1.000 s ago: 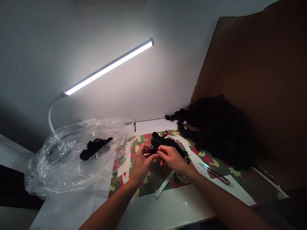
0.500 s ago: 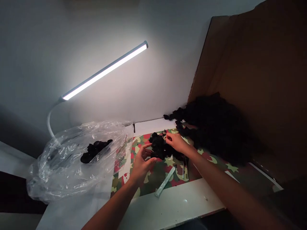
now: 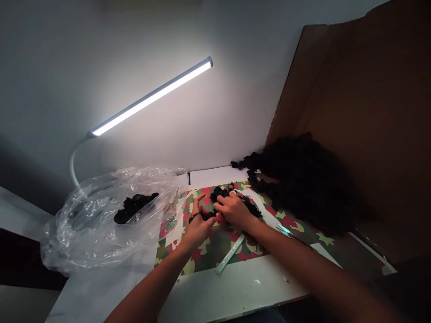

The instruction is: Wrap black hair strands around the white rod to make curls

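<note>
Small black soft piece steadied two-handed
Left hand, right hand fingers are clamped at its 9 and 3 o'clock

Inspection found no legible text, label, brand, number or sign. White shapes on the camouflage-patterned mat were too indistinct to read as characters. The clear plastic bag showed no readable print.

dim scene, bright tube lamp glaring on wall, dark corners, wide-angle edge distortion
</note>
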Demonstrator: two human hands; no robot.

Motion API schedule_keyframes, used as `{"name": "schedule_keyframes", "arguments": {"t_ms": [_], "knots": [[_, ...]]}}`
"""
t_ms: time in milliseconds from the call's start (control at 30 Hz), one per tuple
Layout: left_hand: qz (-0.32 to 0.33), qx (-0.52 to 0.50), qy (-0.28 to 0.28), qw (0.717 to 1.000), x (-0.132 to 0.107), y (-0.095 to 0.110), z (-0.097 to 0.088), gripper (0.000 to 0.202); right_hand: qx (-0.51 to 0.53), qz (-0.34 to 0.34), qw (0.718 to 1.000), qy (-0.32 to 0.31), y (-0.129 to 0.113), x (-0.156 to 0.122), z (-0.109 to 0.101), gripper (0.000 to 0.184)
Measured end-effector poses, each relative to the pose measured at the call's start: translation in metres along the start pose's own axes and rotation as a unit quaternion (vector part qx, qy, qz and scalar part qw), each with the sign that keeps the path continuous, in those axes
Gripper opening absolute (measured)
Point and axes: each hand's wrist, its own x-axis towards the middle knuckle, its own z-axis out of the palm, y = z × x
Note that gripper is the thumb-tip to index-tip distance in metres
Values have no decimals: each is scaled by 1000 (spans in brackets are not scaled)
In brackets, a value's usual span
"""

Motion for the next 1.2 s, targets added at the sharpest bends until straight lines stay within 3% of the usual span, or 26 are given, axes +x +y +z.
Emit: {"name": "schedule_keyframes", "arguments": {"t_ms": [100, 200, 300, 367, 500, 567, 633, 700, 767, 867, 933, 1067, 1200], "knots": [[-16, -5, 15, 1000, -1, 7, 5, 62, -11, 6, 1000, 6, 12, 12, 4, 22], [33, -4, 61, 998, -14, 14, 11, 62, -13, 40, 999, 20, 27, 22, 1, 21], [109, -18, 67, 992, -37, 20, 13, 66, -9, 109, 993, 42, 48, 25, -5, 22], [144, -47, 54, 987, -48, 21, 8, 66, 4, 137, 989, 55, 60, 25, -6, 25], [127, -80, 22, 988, -45, 14, -5, 67, 69, 124, 988, 66, 60, 21, 2, 18], [109, -44, 1, 993, -36, 5, -10, 63, 111, 133, 982, 81, 54, 18, 8, 20], [96, 70, -30, 993, -26, -5, -16, 57, 156, 154, 970, 109, 49, 13, 12, 26], [102, 227, -90, 964, -19, -14, -24, 58, 199, 182, 952, 147, 48, 7, 11, 29], [113, 314, -159, 929, -14, -15, -33, 67, 235, 209, 931, 185, 50, 2, 7, 25], [132, 417, -291, 851, -7, -2, -44, 88, 281, 233, 905, 220, 53, -2, 1, 13], [131, 432, -319, 833, 1, 14, -49, 92, 310, 236, 891, 231, 54, -1, -1, 12], [137, 406, -270, 863, 23, 41, -49, 80, 353, 248, 865, 257, 54, 5, -3, 19], [191, 330, -192, 904, 42, 46, -35, 36, 386, 265, 844, 262, 51, 12, -7, 11]]}}
